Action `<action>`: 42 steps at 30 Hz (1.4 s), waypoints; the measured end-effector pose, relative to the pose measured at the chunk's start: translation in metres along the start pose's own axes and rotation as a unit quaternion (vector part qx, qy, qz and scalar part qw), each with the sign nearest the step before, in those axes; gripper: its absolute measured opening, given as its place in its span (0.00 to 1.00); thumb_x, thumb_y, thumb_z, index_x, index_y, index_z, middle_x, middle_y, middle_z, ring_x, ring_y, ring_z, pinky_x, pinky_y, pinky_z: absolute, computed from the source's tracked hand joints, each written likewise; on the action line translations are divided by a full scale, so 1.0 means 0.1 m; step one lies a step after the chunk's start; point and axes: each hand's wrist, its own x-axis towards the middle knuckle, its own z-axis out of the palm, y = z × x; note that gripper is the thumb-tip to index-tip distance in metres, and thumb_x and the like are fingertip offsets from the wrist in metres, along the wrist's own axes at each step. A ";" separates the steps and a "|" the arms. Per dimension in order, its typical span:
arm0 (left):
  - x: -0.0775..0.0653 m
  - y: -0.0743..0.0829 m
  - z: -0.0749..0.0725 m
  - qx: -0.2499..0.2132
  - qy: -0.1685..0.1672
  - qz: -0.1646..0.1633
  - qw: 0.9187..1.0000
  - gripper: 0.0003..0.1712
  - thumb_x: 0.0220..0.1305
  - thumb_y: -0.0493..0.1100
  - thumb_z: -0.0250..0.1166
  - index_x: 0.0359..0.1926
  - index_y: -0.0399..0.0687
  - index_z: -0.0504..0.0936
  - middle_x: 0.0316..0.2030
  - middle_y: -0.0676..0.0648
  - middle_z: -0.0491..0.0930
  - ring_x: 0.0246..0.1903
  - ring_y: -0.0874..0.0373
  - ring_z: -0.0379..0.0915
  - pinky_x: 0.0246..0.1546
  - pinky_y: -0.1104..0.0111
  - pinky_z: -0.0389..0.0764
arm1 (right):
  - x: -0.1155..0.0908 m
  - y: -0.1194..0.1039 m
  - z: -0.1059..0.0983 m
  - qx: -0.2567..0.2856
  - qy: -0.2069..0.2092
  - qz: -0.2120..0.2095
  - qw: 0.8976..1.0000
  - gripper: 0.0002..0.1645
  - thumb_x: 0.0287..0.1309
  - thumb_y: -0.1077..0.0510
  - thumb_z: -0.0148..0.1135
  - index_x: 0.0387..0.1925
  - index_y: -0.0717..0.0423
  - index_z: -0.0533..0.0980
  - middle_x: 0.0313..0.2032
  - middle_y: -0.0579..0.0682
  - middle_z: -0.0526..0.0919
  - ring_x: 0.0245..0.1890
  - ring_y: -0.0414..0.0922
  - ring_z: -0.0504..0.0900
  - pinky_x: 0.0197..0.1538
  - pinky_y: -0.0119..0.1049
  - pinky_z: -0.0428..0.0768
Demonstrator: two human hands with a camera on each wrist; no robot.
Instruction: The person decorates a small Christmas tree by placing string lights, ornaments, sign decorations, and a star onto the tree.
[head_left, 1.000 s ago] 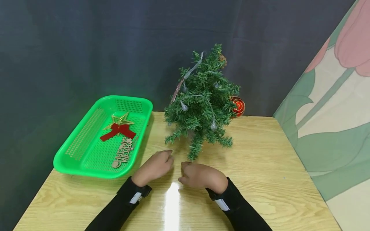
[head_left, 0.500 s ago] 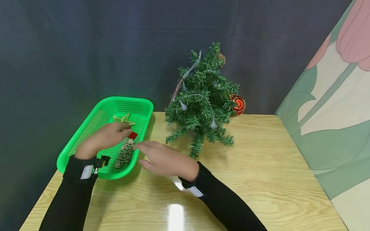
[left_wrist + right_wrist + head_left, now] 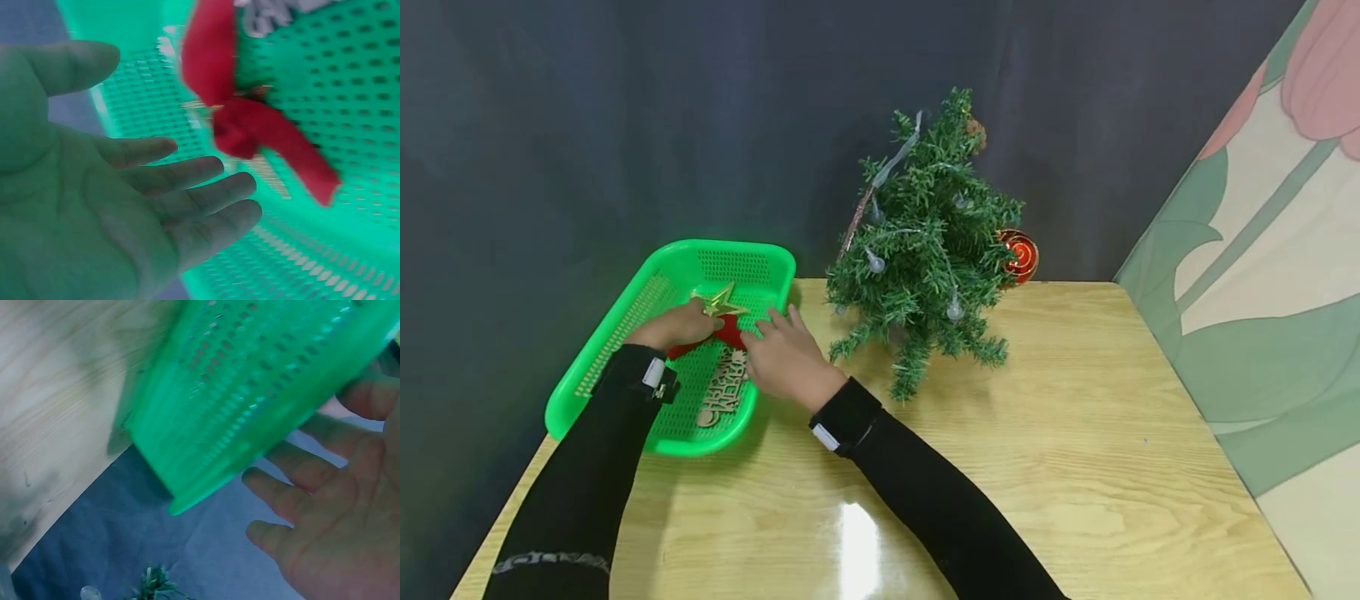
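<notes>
My left hand (image 3: 676,325) reaches into the green basket (image 3: 658,443), just beside a red ribbon bow (image 3: 728,332) and a gold star (image 3: 724,302). In the left wrist view its fingers are extended close to the bow (image 3: 250,125), with nothing gripped. My right hand (image 3: 786,354) hovers at the basket's right rim, fingers spread and holding nothing. A wooden lettered ornament (image 3: 724,390) lies in the basket below the bow. The right wrist view shows the fingers close to the rim (image 3: 250,453); whether they touch it I cannot tell.
A small artificial Christmas tree (image 3: 925,233) stands right of the basket. It carries a red ball ornament (image 3: 1019,257), small clear bulbs (image 3: 876,262) and a pinkish glittery strip (image 3: 857,221). The wooden table (image 3: 1075,433) ends at a dark backdrop (image 3: 587,125).
Both hands have moved left from in front of the tree to the basket. My left hand is now inside it beside the bow, and my right hand is at its right rim.
</notes>
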 end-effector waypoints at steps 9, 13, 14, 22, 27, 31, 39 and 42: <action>0.36 -0.20 0.17 -0.027 0.062 -0.028 0.997 0.20 0.79 0.50 0.49 0.41 0.34 0.72 0.24 0.46 0.68 0.22 0.54 0.65 0.26 0.64 0.68 | 0.27 0.06 0.09 -0.033 -0.057 0.001 0.998 0.19 0.80 0.41 0.47 0.51 0.33 0.85 0.58 0.42 0.85 0.82 0.55 0.50 0.80 0.62 0.28; 0.41 -0.23 0.21 -0.019 0.091 -0.036 0.995 0.22 0.76 0.51 0.56 0.38 0.33 0.73 0.26 0.43 0.68 0.24 0.51 0.67 0.27 0.63 0.69 | 0.35 0.05 0.14 -0.010 -0.102 0.011 0.995 0.22 0.82 0.41 0.40 0.53 0.30 0.83 0.60 0.39 0.84 0.83 0.52 0.45 0.77 0.60 0.20; 0.41 -0.23 0.20 -0.019 0.093 -0.036 0.995 0.22 0.76 0.51 0.57 0.39 0.31 0.73 0.27 0.43 0.69 0.26 0.51 0.68 0.28 0.62 0.70 | 0.37 0.05 0.15 -0.006 -0.110 0.013 0.994 0.23 0.82 0.41 0.38 0.51 0.30 0.83 0.60 0.37 0.84 0.84 0.52 0.43 0.77 0.60 0.18; 0.37 -0.16 0.12 -0.031 0.082 0.015 0.996 0.25 0.71 0.42 0.63 0.17 0.49 0.64 0.15 0.55 0.57 0.16 0.61 0.53 0.22 0.66 0.62 | 0.38 0.05 0.21 0.045 -0.058 0.007 0.997 0.22 0.81 0.46 0.42 0.59 0.36 0.81 0.67 0.40 0.79 0.83 0.51 0.46 0.79 0.59 0.25; 0.04 0.12 -0.03 -0.026 0.107 0.086 0.990 0.18 0.72 0.37 0.62 0.24 0.42 0.68 0.18 0.49 0.64 0.17 0.57 0.60 0.22 0.65 0.66 | 0.26 0.03 0.21 0.074 0.098 0.000 0.992 0.30 0.76 0.53 0.49 0.75 0.52 0.66 0.76 0.55 0.65 0.80 0.52 0.57 0.81 0.55 0.49; -0.40 0.43 -0.09 0.008 0.164 0.120 0.979 0.10 0.72 0.37 0.63 0.37 0.36 0.72 0.32 0.38 0.78 0.27 0.49 0.75 0.26 0.63 0.75 | 0.01 0.01 0.06 0.124 0.191 0.000 0.974 0.40 0.74 0.56 0.51 0.80 0.62 0.51 0.80 0.63 0.51 0.81 0.54 0.56 0.80 0.48 0.58; -1.04 0.87 0.12 -0.092 0.194 0.233 0.948 0.13 0.69 0.35 0.68 0.46 0.40 0.72 0.41 0.36 0.84 0.32 0.49 0.81 0.29 0.64 0.84 | -0.56 0.13 -0.37 0.298 0.228 0.033 0.926 0.44 0.76 0.57 0.57 0.81 0.62 0.46 0.76 0.62 0.63 0.69 0.52 0.75 0.63 0.39 0.80; -1.11 0.95 0.21 -0.133 0.197 0.265 0.934 0.14 0.68 0.34 0.69 0.48 0.40 0.72 0.41 0.38 0.84 0.33 0.49 0.82 0.31 0.64 0.85 | -0.72 0.23 -0.43 0.348 0.224 0.048 0.909 0.40 0.75 0.58 0.59 0.79 0.61 0.54 0.65 0.62 0.77 0.54 0.50 0.86 0.49 0.35 0.86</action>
